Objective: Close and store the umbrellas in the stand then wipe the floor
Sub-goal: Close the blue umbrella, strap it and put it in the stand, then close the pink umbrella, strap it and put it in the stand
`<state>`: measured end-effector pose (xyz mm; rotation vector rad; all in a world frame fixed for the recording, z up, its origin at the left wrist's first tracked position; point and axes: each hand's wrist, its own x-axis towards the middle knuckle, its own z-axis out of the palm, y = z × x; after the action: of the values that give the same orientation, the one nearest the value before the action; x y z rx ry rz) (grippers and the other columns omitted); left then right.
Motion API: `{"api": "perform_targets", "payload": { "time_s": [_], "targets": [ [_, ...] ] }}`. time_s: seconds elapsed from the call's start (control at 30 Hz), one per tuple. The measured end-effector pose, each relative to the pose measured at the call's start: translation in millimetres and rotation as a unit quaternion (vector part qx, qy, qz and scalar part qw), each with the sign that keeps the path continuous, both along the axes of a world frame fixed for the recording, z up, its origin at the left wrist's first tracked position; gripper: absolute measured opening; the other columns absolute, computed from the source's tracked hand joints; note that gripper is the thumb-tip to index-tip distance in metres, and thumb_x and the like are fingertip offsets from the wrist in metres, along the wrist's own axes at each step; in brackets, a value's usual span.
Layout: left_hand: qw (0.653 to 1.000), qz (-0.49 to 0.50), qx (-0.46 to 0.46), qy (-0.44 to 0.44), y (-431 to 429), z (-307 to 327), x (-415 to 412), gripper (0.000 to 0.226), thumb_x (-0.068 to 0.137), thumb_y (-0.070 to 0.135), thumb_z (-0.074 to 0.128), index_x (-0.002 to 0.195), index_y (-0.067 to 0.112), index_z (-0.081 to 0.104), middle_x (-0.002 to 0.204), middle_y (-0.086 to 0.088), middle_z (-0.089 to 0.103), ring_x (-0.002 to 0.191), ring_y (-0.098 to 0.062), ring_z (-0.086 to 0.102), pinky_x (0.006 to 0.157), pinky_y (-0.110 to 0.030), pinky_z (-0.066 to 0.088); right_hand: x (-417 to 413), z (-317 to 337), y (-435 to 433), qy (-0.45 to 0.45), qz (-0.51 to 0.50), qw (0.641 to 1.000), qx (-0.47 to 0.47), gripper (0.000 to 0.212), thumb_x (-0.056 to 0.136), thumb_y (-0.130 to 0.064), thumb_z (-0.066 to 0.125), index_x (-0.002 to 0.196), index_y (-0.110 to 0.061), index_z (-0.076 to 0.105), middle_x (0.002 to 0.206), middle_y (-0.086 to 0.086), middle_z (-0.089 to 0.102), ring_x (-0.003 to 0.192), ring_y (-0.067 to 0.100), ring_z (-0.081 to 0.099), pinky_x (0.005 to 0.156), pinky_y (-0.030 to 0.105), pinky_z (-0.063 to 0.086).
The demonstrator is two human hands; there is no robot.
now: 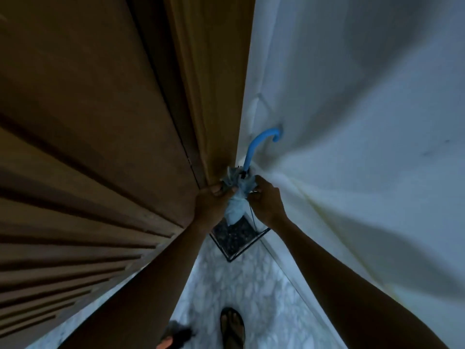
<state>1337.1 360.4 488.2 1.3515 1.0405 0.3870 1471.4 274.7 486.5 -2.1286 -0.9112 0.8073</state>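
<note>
A closed light blue umbrella [236,210] with a curved blue handle [259,144] stands upright in the corner. Its tip points down into a black wire-frame stand [237,239] on the floor. My left hand [212,202] grips the bunched canopy from the left. From the right, my right hand [266,200] holds the folds, fingers pinched near a thin dark strap that hangs down beside the canopy.
A brown wooden door with grooved panels [100,159] fills the left side. A white wall [352,147] fills the right. The floor [226,285] is pale marble-patterned tile. My foot in a sandal [232,328] stands below, a dark object [176,333] beside it.
</note>
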Motion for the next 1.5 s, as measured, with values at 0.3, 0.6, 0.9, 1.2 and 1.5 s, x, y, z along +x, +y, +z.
{"api": "perform_targets", "payload": {
  "time_s": [0.3, 0.6, 0.9, 1.2, 1.5],
  "targets": [
    [0.997, 0.037, -0.013, 0.061, 3, -97, 13, 0.048, 0.075, 0.041, 0.076, 0.101, 0.000, 0.075, 0.102, -0.015, 0.076, 0.099, -0.030, 0.072, 0.093, -0.048, 0.056, 5, -113, 10, 0.069, -0.035, 0.996, -0.051, 0.032, 0.092, -0.007, 0.069, 0.124, -0.004, 0.065, 0.122, 0.012, 0.072, 0.107, 0.020, 0.071, 0.086, 0.012, 0.054],
    [0.996, 0.031, -0.055, 0.061, -2, -114, -7, 0.060, 0.074, 0.034, 0.080, 0.127, 0.011, 0.065, 0.131, -0.010, 0.066, 0.120, -0.019, 0.061, 0.107, -0.044, 0.047, -13, -100, -1, 0.113, -0.136, 0.978, -0.108, 0.067, 0.089, -0.014, 0.074, 0.149, -0.016, 0.045, 0.143, 0.012, 0.059, 0.123, 0.023, 0.063, 0.101, 0.029, 0.049],
    [0.974, 0.038, -0.014, 0.222, -88, 50, -195, 0.049, 0.092, 0.028, 0.070, 0.138, 0.016, 0.057, 0.124, -0.009, 0.063, 0.098, -0.023, 0.065, 0.082, -0.030, 0.050, -170, 34, -59, 0.090, -0.030, 0.992, -0.087, 0.042, 0.093, -0.026, 0.069, 0.131, -0.012, 0.059, 0.126, 0.013, 0.066, 0.120, 0.032, 0.060, 0.092, 0.030, 0.043],
    [0.892, 0.360, 0.050, 0.268, -309, 203, -555, 0.033, 0.089, 0.023, 0.073, 0.122, 0.018, 0.069, 0.116, 0.005, 0.066, 0.096, -0.013, 0.058, 0.087, -0.026, 0.048, -514, 159, -149, 0.115, 0.338, 0.934, -0.001, 0.041, 0.081, -0.029, 0.079, 0.120, -0.028, 0.066, 0.112, -0.004, 0.069, 0.102, 0.018, 0.067, 0.094, 0.037, 0.055],
    [0.706, 0.638, -0.010, 0.308, -730, 267, -855, 0.040, 0.092, 0.028, 0.068, 0.130, 0.019, 0.064, 0.142, -0.005, 0.058, 0.123, -0.026, 0.059, 0.100, -0.032, 0.044, -883, 231, -437, 0.116, 0.677, 0.727, 0.001, 0.041, 0.088, -0.031, 0.076, 0.126, -0.023, 0.062, 0.126, -0.002, 0.061, 0.116, 0.018, 0.059, 0.086, 0.026, 0.044]
  ]
}}
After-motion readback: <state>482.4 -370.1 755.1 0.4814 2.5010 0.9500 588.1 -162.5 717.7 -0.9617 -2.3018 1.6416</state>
